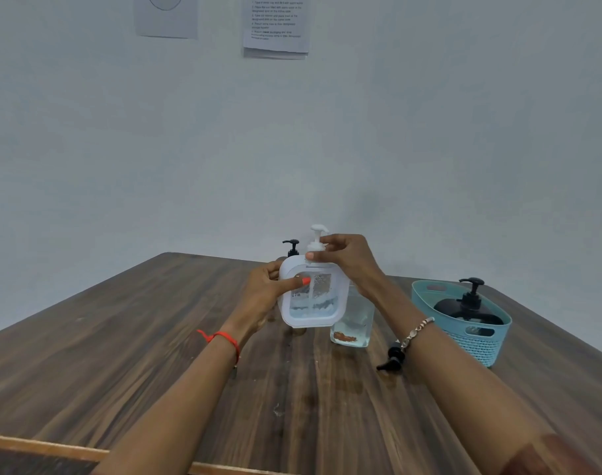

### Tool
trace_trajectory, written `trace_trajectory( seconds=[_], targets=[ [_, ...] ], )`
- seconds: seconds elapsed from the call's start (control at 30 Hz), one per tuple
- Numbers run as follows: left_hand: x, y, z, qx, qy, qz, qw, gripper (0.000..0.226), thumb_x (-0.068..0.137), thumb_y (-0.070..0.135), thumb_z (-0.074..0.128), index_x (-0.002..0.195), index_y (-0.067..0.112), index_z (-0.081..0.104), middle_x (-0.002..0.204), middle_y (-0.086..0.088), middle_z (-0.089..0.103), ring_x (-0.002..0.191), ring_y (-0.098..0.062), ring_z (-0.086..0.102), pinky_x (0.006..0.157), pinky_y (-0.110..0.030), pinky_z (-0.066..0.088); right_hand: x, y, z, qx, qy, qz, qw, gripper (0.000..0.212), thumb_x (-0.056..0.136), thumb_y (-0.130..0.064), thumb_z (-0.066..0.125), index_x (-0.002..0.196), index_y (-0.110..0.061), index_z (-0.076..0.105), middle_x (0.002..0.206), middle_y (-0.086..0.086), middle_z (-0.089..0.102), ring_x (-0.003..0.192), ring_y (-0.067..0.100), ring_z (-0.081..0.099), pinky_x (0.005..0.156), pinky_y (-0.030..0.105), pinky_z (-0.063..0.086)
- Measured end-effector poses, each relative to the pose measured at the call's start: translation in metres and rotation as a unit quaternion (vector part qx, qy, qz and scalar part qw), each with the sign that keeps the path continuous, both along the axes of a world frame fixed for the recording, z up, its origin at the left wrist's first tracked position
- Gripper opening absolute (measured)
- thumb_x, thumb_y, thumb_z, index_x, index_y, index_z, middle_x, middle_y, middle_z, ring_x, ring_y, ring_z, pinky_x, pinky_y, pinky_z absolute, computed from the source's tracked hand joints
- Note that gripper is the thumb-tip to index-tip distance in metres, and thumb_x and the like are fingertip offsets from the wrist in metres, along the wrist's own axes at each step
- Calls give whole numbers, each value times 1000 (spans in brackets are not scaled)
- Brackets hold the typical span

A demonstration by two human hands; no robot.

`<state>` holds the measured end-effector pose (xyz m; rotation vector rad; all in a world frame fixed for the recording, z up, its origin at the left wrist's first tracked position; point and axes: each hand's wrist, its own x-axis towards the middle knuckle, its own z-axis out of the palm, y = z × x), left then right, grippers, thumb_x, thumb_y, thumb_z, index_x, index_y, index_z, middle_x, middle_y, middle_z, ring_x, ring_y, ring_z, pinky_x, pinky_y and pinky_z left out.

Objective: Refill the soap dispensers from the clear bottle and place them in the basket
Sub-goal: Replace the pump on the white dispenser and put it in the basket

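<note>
The left hand [268,293] grips the white soap dispenser [313,303], just left of the basket [478,347]. The right hand [347,258] has its fingers curled round the pump. If the pump goes on crooked, soap may leak.

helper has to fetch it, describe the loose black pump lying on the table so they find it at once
Start at the teal basket on the right of the wooden table. Just left of it, beside the clear bottle, is the loose black pump. It alone lies on its side, attached to no dispenser.
</note>
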<state>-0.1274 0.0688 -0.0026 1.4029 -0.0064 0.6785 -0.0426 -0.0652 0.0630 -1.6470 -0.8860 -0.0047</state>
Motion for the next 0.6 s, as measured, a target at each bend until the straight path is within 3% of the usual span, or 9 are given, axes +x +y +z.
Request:
trace_trajectory(
  seconds=[0.1,0.2,0.3,0.37,0.43,0.53,0.6],
  targets=[
    [1,0,-1,16,3,-4,1000,39,70,4,76,107,1,65,98,-13,72,83,-23,72,65,-28,57,-1,-2,1,-54,-10,35,998,23,73,-20,76,94,-10,71,90,10,71,74,16,65,71,27,53],
    [0,2,-3,10,11,-11,1000,39,70,4,76,107,2,65,97,-12,72,82,-22,72,65,-30,58,5,-8,5,-74,25,120,990,21,79,-8,68,99,-14,71,93,3,71,82,14,65,78,25,51],
    [0,2,-4,23,15,-6,1000,40,69,4,77,107,3,65,95,-11,73,82,-22,72,67,-31,58,5,-7,3,-69,-6,61,996,10,70,-13,78,78,-14,71,77,3,69,70,15,61,70,27,49],
    [0,1,-4,20,11,-8,1000,39,69,3,77,106,2,65,93,-10,73,81,-22,72,66,-30,58,4,-1,-3,-53,-17,-18,998,26,61,-23,85,70,-11,64,70,4,63,62,15,57,62,28,46],
    [0,-1,-3,10,4,-14,1000,37,70,2,76,106,2,65,92,-9,74,81,-21,72,65,-28,58,2,2,-5,-41,-21,-38,998,33,61,-27,85,75,-10,61,74,5,62,65,16,57,65,31,47],
    [0,-1,-2,4,3,-18,1000,34,72,2,74,105,3,65,88,-6,74,78,-19,72,64,-27,57,3,-5,0,-52,18,52,997,27,73,-17,76,97,-8,69,91,6,71,78,17,65,80,34,52],
    [0,2,-2,11,11,-14,1000,36,70,3,75,105,3,66,90,-7,74,79,-20,72,65,-28,58,4,-8,1,-50,26,83,995,29,75,-9,73,103,-6,69,97,10,71,82,17,66,81,32,52]
  ],
)
